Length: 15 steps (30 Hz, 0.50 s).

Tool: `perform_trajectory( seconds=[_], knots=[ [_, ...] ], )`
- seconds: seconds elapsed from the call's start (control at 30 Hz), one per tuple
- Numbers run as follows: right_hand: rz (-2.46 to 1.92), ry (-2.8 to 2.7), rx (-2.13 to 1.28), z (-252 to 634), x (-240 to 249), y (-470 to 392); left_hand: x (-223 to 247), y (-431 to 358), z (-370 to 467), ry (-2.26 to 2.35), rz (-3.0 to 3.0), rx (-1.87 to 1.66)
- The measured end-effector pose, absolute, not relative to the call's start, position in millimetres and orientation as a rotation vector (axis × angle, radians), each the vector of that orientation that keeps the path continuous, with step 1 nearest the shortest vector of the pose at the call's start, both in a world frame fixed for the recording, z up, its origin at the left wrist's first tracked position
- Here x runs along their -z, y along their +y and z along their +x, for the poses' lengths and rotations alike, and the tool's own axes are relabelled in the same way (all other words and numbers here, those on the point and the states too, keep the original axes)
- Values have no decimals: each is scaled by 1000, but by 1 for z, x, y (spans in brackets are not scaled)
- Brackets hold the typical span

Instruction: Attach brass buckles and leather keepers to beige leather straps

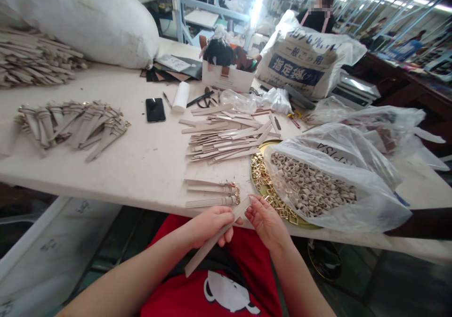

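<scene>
Angling inward, both hands close.

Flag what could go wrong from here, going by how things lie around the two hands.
The strip slants between left hand and right hand, its lower end beyond the table edge; a loose grip could drop it off the table.

The tray of gold metal fittings sits near that edge, close to the right hand; a bump might spill some.

The plastic bag lies open, so its small loops could mix with the fittings.
</scene>
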State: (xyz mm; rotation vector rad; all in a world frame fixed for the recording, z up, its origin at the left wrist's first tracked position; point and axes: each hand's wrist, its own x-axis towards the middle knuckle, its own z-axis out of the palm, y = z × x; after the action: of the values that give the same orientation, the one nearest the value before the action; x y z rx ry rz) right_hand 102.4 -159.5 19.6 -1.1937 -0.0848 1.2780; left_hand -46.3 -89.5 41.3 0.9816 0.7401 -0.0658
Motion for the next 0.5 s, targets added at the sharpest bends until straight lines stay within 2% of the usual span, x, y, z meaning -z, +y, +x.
perform_trajectory(
  seconds=[0.5],
  knots=[
    [-1211,-141,-1339,103,-14,-165,-41,-89,-47,728,886,79]
  ],
)
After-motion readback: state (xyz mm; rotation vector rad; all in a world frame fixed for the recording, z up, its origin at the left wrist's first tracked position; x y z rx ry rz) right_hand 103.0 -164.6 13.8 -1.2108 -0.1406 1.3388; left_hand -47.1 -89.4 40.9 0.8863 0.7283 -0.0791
